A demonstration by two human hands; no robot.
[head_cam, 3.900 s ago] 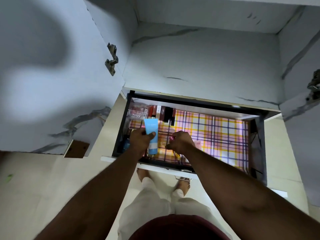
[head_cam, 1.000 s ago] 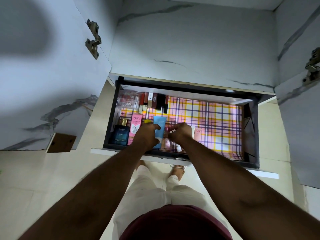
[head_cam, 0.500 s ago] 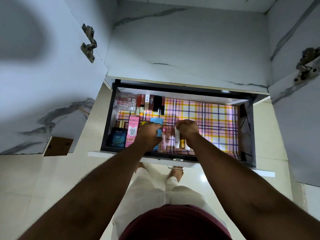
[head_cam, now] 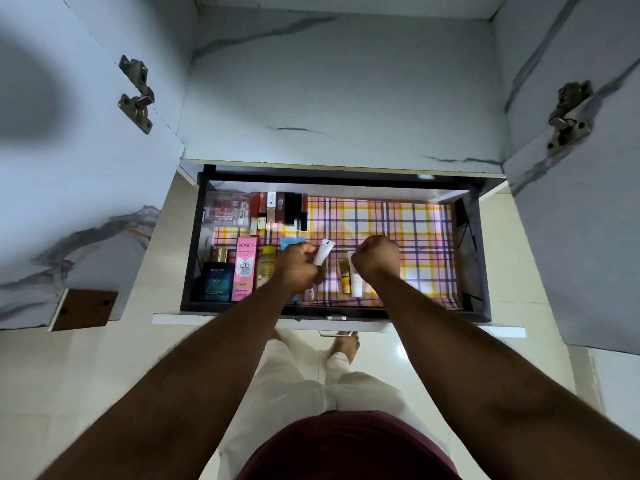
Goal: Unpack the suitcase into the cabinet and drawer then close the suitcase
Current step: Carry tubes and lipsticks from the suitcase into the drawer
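Note:
The drawer [head_cam: 189, 271] stands pulled out under the cabinet [head_cam: 339, 91] and is lined with plaid paper. My left hand [head_cam: 298, 268] pinches a small white tube [head_cam: 323, 251] above a blue tube [head_cam: 290, 242]. My right hand [head_cam: 375, 259] is curled into a fist at the upper end of a cream tube [head_cam: 356, 285], which lies beside a gold tube [head_cam: 344, 277]. A yellow bottle [head_cam: 267, 265], a pink Pond's box [head_cam: 246, 268] and a dark blue perfume box [head_cam: 215, 278] line the front left. The suitcase is out of view.
Lipsticks [head_cam: 280, 209] and a clear packet [head_cam: 227, 211] sit at the drawer's back left. The liner's right half [head_cam: 415, 237] is bare. Both cabinet doors hang open, with a hinge on the left [head_cam: 136, 95] and another on the right [head_cam: 568, 116]. My feet stand on pale floor tiles [head_cam: 104, 375].
The view has drawn closer to the drawer. The white tube that my right hand gripped is now in my left hand, which left the blue tube. My right hand moved right, onto the cream tube.

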